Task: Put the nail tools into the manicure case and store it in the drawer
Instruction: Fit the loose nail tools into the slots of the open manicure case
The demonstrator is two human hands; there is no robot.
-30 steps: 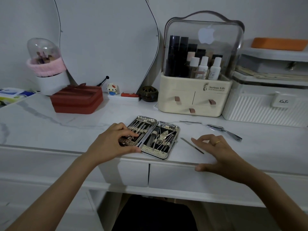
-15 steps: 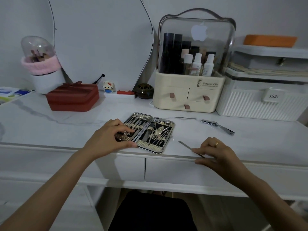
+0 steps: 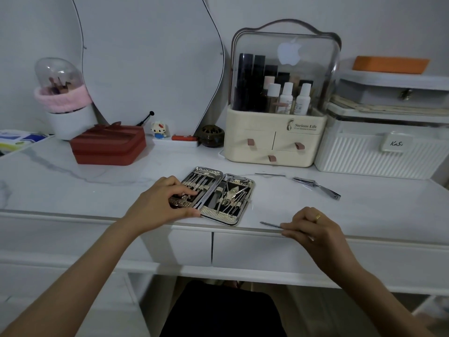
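The manicure case (image 3: 228, 198) lies open flat near the desk's front edge, both halves lined with several metal tools. My left hand (image 3: 162, 203) rests on its left half, fingers pressing the case down. My right hand (image 3: 308, 227) sits at the desk edge to the right, fingertips pinched on a thin nail file (image 3: 269, 224) whose tip points left. A nail clipper (image 3: 318, 187) and a thin metal stick (image 3: 269, 174) lie loose on the desk farther back right. Two shut drawers (image 3: 255, 249) sit under the desk edge.
A cream cosmetics organizer (image 3: 274, 142) with a clear lid stands behind the case. A white ribbed box (image 3: 379, 154) is at right, a red box (image 3: 109, 145) at back left, and a brush holder (image 3: 65, 100) beside a mirror (image 3: 150, 57).
My right hand slid the nail file toward the desk's front edge and closed its fingertips on it. My left hand stayed on the case.
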